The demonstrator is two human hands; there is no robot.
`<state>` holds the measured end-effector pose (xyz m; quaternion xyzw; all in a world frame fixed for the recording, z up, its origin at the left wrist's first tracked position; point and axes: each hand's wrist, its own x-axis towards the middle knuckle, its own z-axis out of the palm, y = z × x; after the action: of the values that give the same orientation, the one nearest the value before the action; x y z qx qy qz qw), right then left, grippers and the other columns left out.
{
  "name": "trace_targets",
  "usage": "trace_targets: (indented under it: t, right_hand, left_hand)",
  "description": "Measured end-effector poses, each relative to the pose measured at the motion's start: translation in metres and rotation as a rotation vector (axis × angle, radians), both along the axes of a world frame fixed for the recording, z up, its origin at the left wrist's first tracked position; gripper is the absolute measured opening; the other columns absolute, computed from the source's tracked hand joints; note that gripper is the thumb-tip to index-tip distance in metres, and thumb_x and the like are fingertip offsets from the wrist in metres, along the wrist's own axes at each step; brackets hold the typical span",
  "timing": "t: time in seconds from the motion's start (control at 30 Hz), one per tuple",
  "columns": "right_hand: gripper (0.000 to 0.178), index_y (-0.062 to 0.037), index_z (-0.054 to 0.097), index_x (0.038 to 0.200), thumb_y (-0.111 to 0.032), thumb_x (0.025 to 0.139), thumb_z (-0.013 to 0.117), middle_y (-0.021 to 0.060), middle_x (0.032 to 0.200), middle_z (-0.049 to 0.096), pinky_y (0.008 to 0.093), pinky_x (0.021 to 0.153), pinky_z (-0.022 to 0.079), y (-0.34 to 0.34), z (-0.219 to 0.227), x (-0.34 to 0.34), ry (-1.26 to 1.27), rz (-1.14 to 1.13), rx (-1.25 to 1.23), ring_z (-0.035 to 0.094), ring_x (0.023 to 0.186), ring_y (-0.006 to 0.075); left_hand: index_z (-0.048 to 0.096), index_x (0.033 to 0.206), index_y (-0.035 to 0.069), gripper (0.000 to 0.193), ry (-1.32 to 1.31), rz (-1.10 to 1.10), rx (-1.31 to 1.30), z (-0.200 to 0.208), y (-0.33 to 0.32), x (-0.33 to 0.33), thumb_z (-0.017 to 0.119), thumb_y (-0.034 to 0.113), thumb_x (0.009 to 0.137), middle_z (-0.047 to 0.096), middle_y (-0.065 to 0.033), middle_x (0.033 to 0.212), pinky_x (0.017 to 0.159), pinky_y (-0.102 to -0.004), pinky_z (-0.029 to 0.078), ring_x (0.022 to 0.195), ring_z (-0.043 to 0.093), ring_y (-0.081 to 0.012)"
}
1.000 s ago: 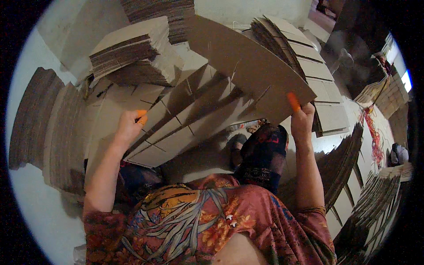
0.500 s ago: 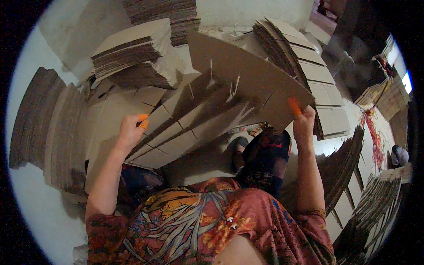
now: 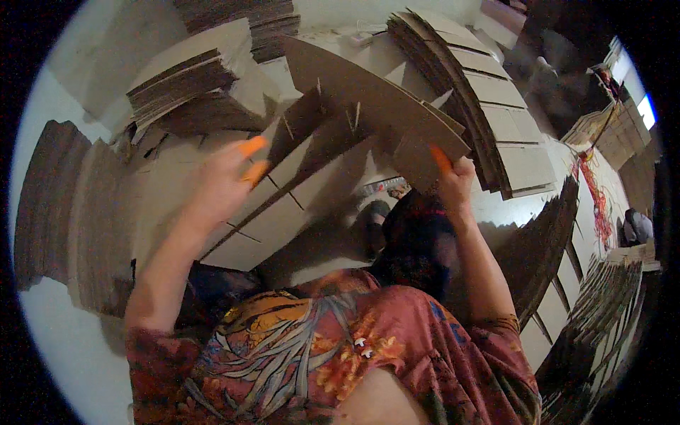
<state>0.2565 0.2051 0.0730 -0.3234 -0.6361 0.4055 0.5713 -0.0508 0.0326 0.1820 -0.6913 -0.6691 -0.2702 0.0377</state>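
Note:
A long brown cardboard sheet (image 3: 368, 88) slants across the middle, its right end low. My right hand (image 3: 455, 180) is closed on that end, an orange finger cover on its thumb or finger. Slotted cardboard strips (image 3: 290, 170) stand crosswise under the sheet, their ends poking up through its slots. Next to the strips' left side is my left hand (image 3: 219, 180), blurred by motion. Its two orange-covered fingertips are apart, with nothing seen between them. Beneath it lies flat slotted cardboard (image 3: 180, 166).
Cardboard stacks stand at the back left (image 3: 184, 78), far left (image 3: 53, 198) and back (image 3: 248, 21). A leaning row of slotted pieces (image 3: 489, 106) is at the back right, more cardboard (image 3: 545, 255) at the near right. Red cord (image 3: 598, 212) lies on the right. My foot (image 3: 375, 219) is below the sheet.
My left hand has moved up and slightly right, its covered fingertips now spread. My right hand and the held sheet have shifted left. Fewer strip ends show under the sheet.

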Motion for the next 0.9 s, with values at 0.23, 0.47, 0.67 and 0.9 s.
trace_targets:
  t: [0.23, 0.47, 0.67, 0.9]
  right_hand:
    - [0.011, -0.0003, 0.065, 0.091, -0.003, 0.082, 0.059, -0.002, 0.081, 0.063, 0.0239, 0.062, 0.043, 0.002, 0.014, -0.015, -0.02, 0.032, 0.127, 0.052, 0.073, 0.0067]
    - [0.018, -0.0014, 0.063, 0.1, -0.005, 0.082, 0.06, 0.004, 0.092, 0.065, 0.0258, 0.071, 0.046, 0.01, -0.031, -0.006, -0.236, -0.01, 0.09, 0.057, 0.082, 0.0103]
    - [0.047, -0.0035, 0.05, 0.122, -0.01, 0.078, 0.066, 0.007, 0.094, 0.065, 0.0296, 0.076, 0.047, -0.008, -0.005, 0.019, -0.066, 0.054, 0.015, 0.06, 0.083, 0.0149]
    - [0.061, -0.0114, 0.043, 0.129, -0.005, 0.073, 0.066, 0.0209, 0.104, 0.06, 0.037, 0.073, 0.05, -0.014, 0.066, 0.017, -0.842, 0.101, 0.373, 0.061, 0.086, 0.0315]
  left_hand:
    - [0.056, 0.086, -0.004, 0.026, -0.044, -0.234, -0.484, -0.027, 0.101, 0.069, 0.058, 0.018, 0.074, 0.058, -0.0268, 0.086, 0.072, -0.0447, 0.045, 0.084, 0.056, -0.0417]
    - [0.06, 0.097, 0.001, 0.021, -0.2, -0.354, -0.541, -0.047, 0.111, 0.08, 0.056, 0.014, 0.081, 0.063, -0.0169, 0.078, 0.064, -0.0369, 0.046, 0.072, 0.061, -0.0254]
    - [0.062, 0.098, 0.004, 0.028, -0.131, -0.211, -0.164, -0.013, 0.095, 0.057, 0.061, 0.025, 0.08, 0.064, -0.0148, 0.087, 0.07, -0.0356, 0.047, 0.08, 0.062, -0.0271]
    - [0.062, 0.094, 0.003, 0.03, 0.141, 0.21, -0.273, -0.015, 0.144, -0.01, 0.064, 0.027, 0.077, 0.064, -0.0174, 0.089, 0.072, -0.0393, 0.048, 0.083, 0.061, -0.032]
